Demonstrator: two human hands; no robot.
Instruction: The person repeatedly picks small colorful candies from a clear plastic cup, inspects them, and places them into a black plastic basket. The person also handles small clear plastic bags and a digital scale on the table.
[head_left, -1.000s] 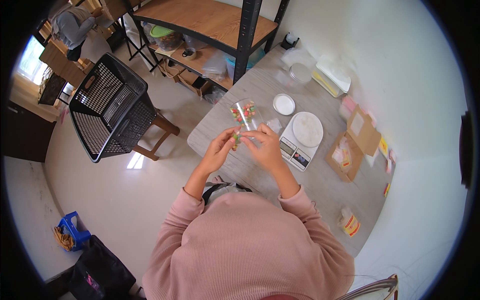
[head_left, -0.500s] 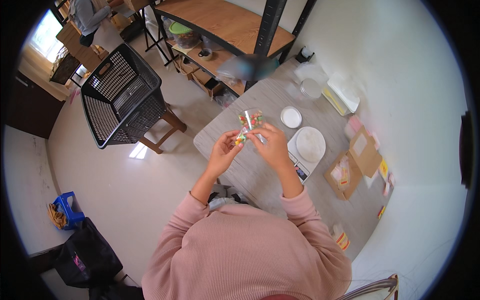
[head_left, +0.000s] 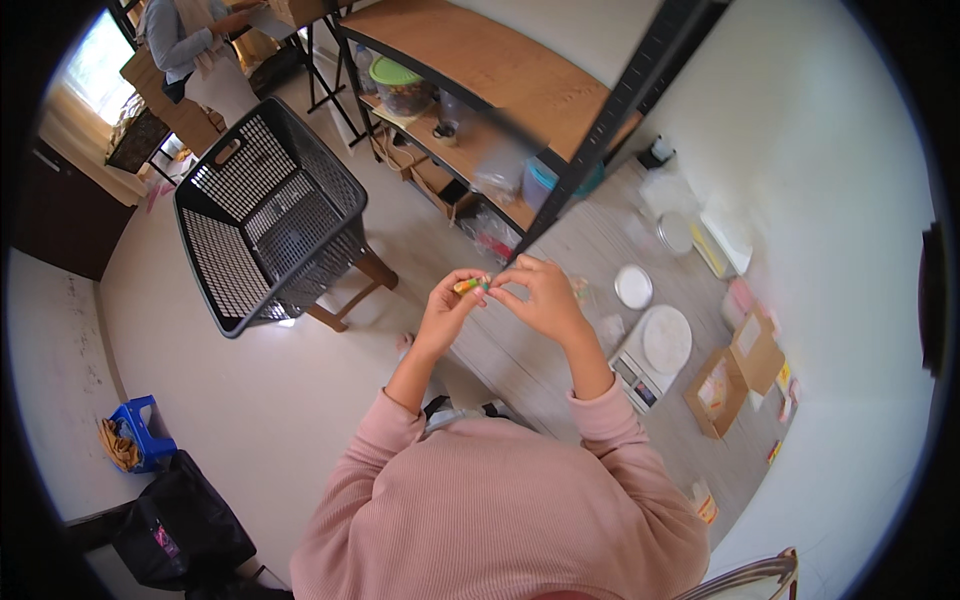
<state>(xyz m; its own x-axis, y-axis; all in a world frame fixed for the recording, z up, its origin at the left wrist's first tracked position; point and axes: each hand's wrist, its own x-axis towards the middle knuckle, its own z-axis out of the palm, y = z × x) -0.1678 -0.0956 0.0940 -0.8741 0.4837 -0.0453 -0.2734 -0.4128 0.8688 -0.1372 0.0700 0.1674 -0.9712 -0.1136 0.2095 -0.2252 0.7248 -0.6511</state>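
In front of my chest, both hands meet at a small clear plastic bag of colourful pieces. My left hand is closed on it, with yellow, orange and green bits showing between thumb and fingers. The thumb and fingers of my right hand pinch its other end. Most of the bag is covered by my fingers. Behind the right hand, a blurred clear patch with coloured specks shows; I cannot tell whether it belongs to the same bag. A white round lid and a white kitchen scale are on the table to the right.
An opened cardboard box sits right of the scale on the grey table. Beyond the hands rises a black shelf post. A black mesh crate rests on a wooden stool at left. Another person stands far left.
The view has shifted, so table and shelf appear farther right. The bag, earlier upright with its pieces plainly visible, is now mostly hidden by my fingers. Both hands still hold it.
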